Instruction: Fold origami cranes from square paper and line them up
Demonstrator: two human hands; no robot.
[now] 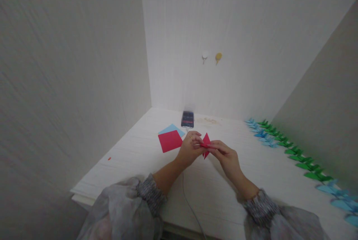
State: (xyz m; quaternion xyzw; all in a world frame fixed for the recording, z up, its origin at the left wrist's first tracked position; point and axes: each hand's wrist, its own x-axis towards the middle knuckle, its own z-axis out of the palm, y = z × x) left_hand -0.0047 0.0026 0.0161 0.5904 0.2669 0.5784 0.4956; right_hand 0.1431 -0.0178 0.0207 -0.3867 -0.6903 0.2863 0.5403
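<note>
Both the left hand (pixel 191 147) and right hand (pixel 227 156) closely pinched one small, pointed, folded red paper piece (pixel 206 139) above the white worktop (pixel 137 158), between its far and near edges. Probably it was a folding step; the next crease seemed to need steady pressure.

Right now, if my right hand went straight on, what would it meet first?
Your right hand would first meet the folded red paper it holds, then probably your left hand; depth is unclear.

Head cam, facing fwd/down, above hands (pixel 189 151)
</note>
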